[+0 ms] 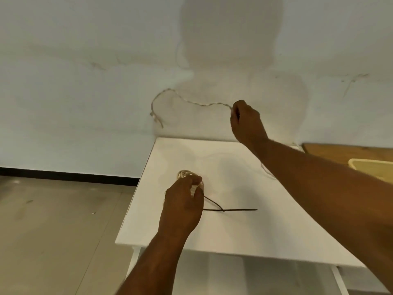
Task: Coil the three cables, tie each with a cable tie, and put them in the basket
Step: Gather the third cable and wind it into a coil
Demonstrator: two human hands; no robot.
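White surface [234,231] against pale wall [85,81]. Left grip [182,201] low over surface, curled round coil of white cable [185,173]. Right grip [246,122] raised, pinching cable's loose end, tail arcing left. Black cable ties [240,209] crossed beside left grip. Basket [370,167] far right.

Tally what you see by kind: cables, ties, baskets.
Cables: 2: held cable, faint cable on the table (separate, it seems)
Ties: 2: long tie, short tie, crossed
Basket: 1
Total: 5
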